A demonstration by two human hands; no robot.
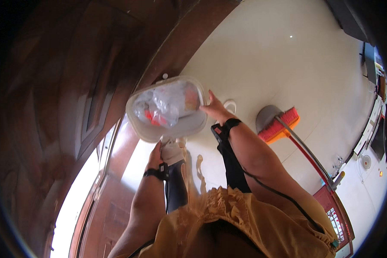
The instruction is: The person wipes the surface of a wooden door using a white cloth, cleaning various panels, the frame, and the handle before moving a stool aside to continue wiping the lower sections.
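Observation:
A pale plastic trash bin [183, 130] is before me, seen from above through its open top. Clear plastic bags [167, 101] lie inside it, with red and pinkish scraps among them. Against the bin's near left side is my left hand [155, 156], its fingers partly hidden below the rim. My right hand [215, 108] is at the bin's right edge, thumb and fingers spread; whether it presses on the rim is unclear. Both wrists wear black straps with small devices.
A broom with red bristles [282, 125] and an orange head leans by a grey dustpan [266, 117] on the pale floor [277, 71] at right. Dark wooden door panels [93, 106] rise at left. My feet are just below the bin.

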